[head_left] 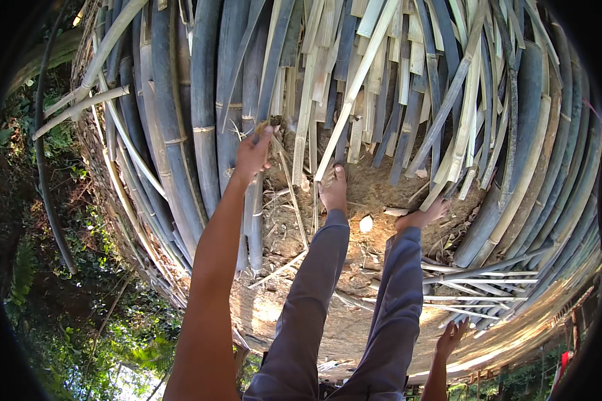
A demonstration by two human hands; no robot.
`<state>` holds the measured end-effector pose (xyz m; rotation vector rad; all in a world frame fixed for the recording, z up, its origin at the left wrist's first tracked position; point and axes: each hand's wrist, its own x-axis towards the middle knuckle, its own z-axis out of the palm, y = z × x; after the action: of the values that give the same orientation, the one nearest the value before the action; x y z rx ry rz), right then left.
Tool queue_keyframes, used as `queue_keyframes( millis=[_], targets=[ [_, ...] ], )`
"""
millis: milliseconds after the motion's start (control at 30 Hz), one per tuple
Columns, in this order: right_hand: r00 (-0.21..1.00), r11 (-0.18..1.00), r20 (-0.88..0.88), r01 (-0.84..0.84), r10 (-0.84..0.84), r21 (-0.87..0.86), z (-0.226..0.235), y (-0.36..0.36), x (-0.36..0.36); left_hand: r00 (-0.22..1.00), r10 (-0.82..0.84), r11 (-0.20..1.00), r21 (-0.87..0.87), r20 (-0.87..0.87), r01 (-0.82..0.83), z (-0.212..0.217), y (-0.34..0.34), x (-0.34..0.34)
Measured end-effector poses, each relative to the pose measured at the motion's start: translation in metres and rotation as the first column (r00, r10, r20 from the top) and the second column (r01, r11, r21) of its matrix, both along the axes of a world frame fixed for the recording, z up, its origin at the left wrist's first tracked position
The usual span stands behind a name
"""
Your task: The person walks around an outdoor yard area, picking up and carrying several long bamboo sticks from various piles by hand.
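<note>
While the right hand (452, 336) hangs low beside the right leg (394, 314) with its fingers spread and touching nothing, the left arm stretches far forward. The 2 legs, in grey trousers, end in bare feet on dry earth (374, 187) strewn with slivers. The left foot (333, 188) stands at the end of a pale strip (354, 87); the right foot (425, 215) is near thin poles (475, 287) lying flat. Farther out, the left hand (253, 155) has its fingers curled shut around the end of a thin strip (284, 170), which runs on from the fist toward the left foot. Beyond lies a broad stack of grey-blue bamboo (174, 127) and pale split strips; no container shows
</note>
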<state>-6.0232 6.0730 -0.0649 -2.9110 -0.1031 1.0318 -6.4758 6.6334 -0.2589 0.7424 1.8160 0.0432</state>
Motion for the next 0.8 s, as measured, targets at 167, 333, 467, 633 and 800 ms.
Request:
queue_keyframes(
  millis=[167,333,467,633,800],
  targets=[
    [0.990,0.952,-0.091,-0.079,0.110,0.296,-0.022,0.134,-0.034,0.962,0.110,0.991,-0.106,0.252,-0.086,0.092,-0.008,-0.032],
    [0.885,0.812,-0.390,0.023,0.254,0.583,-0.063,0.283,-0.118,0.942,0.260,0.948,-0.239,0.213,-0.208,0.176,-0.036,0.000],
    [0.448,0.704,-0.829,0.465,0.336,0.537,-0.071,0.411,-0.218,0.888,0.380,0.889,-0.366,0.260,-0.274,0.199,-0.074,0.037],
    [0.350,0.871,-0.924,0.393,0.154,0.294,-0.074,0.491,-0.263,0.949,0.188,0.982,-0.077,0.253,-0.174,0.193,-0.098,0.057],
    [0.731,0.850,-0.654,0.209,0.193,0.484,-0.064,0.452,-0.233,0.990,0.144,0.989,0.024,-0.011,-0.143,0.210,-0.100,0.048]
  ],
)
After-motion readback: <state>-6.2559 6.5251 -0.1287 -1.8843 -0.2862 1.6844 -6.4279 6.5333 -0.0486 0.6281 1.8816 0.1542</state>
